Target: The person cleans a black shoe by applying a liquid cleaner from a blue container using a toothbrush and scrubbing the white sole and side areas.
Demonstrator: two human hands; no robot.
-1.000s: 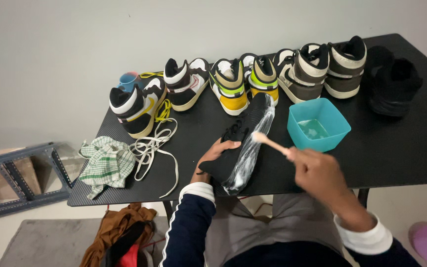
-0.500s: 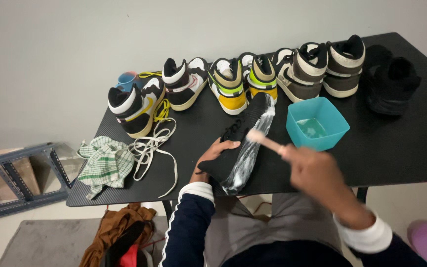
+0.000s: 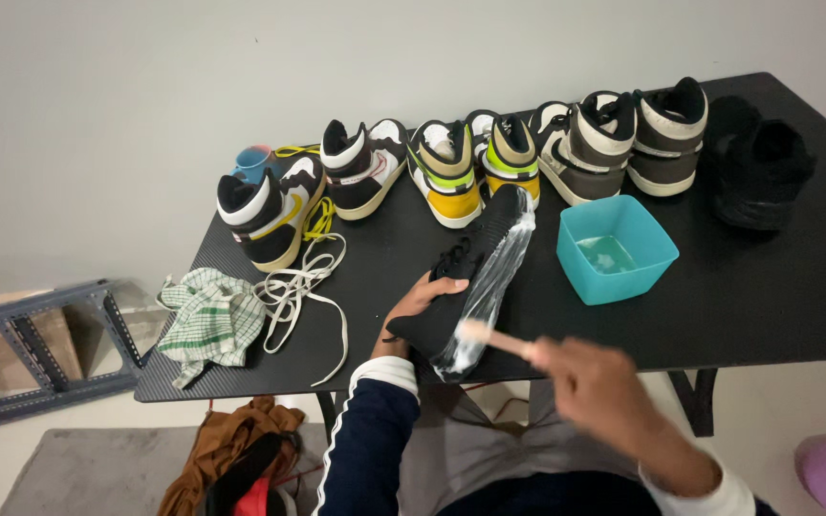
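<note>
The black knit sneaker with a soapy, translucent sole (image 3: 475,272) lies on its side under my left hand (image 3: 420,301), whose fingers clamp around its heel end on the black table (image 3: 767,306). My right hand (image 3: 604,387), blurred, is closed on what seems to be a small pale-handled brush (image 3: 489,336), its tip touching the sole just beyond my knuckles. The teal square plastic basin (image 3: 616,248) sits past my right hand; the loose white laces (image 3: 298,291) lie left of my left hand.
</note>
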